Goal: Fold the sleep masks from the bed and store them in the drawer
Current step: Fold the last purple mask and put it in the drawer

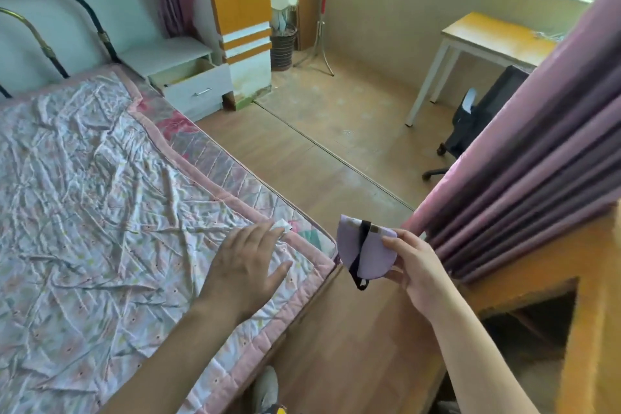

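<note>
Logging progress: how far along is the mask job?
Done: one lilac sleep mask looks folded in half, and the nightstand drawer stands open. In hand: the right hand pinches that mask beside the bed; the left hand is open over the bedspread. Left: carrying it to the drawer.

This is a home bedroom: a bed [100, 178] with a wrinkled floral quilt and curved metal headboard [50, 30] fills nine o'clock, a white nightstand [168, 55] with its drawer [198, 87] open stands at eleven, and pink curtains [524, 165] hang at three.
</note>
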